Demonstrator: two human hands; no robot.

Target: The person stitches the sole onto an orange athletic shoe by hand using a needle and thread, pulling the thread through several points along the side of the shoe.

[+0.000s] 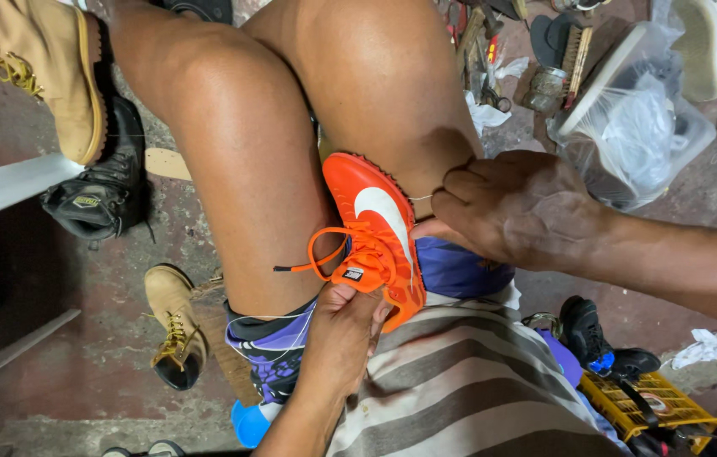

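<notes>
Orange shoe wedged between our knees, both hands on it.

From the head camera we see the orange shoe [379, 237] clamped between our bare knees, toe pointing away, its orange lace [314, 254] looping loose to the left. Our left hand [343, 334] is closed on the heel and tongue end from below; our right hand [515, 207] is pinched together on a thin pale thread [420, 197] at the shoe's side edge. To do this well, we judge the knees should hold firm while the thread stays taut and close to the sole seam. The shoe is bright orange with a white swoosh-shaped mark. Tan boots [174, 326] and a black boot [100, 190] lie on the floor nearby.
</notes>
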